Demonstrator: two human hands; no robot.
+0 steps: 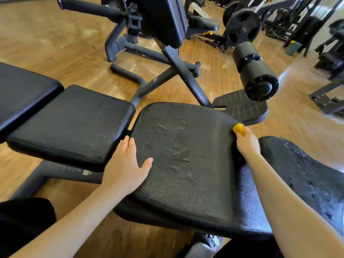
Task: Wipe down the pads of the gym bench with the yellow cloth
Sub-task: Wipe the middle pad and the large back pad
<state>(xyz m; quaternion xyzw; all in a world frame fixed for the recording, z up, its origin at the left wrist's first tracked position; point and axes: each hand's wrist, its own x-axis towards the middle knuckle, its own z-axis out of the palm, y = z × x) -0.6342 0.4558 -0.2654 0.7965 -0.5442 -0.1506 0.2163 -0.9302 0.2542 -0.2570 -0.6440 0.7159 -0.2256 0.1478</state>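
Head view: right hand [246, 140] pinches the small balled yellow cloth [238, 129] at the far edge of the black textured seat pad [186, 155], left hand [126, 162] flat, fingers straight on the near-left corner. Bunched that tight, the cloth risks skipping the dimpled middle or slipping off the edge

I'm seeing bright daylight glaring off the floor [290, 75] at right; wide-angle edges are bending, slightly blurring.
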